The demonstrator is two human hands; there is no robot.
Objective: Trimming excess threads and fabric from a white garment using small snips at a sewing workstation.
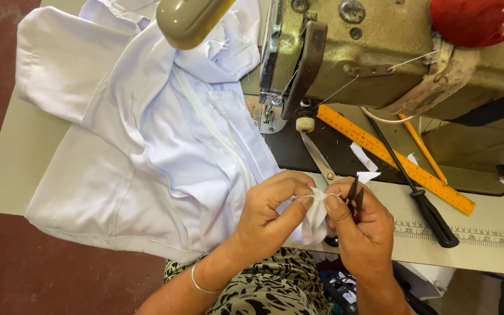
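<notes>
A white garment point(147, 134) lies spread over the left of the sewing table. My left hand point(269, 207) pinches a small fold of its white fabric point(316, 219) at the table's front edge. My right hand point(360, 230) grips the same fold with thumb and forefinger and also holds a small black thread snipper point(355, 195), its tips pointing up and away. Both hands touch over the fabric fold.
An olive-green sewing machine point(380, 46) stands at the back with its lamp point(191, 20). Scissors point(317, 154), an orange ruler point(395, 157), a black-handled screwdriver point(421, 195), a yellow pencil point(421, 146) and fabric scraps point(363, 157) lie right of the needle. A red pincushion point(479, 20) sits on the machine.
</notes>
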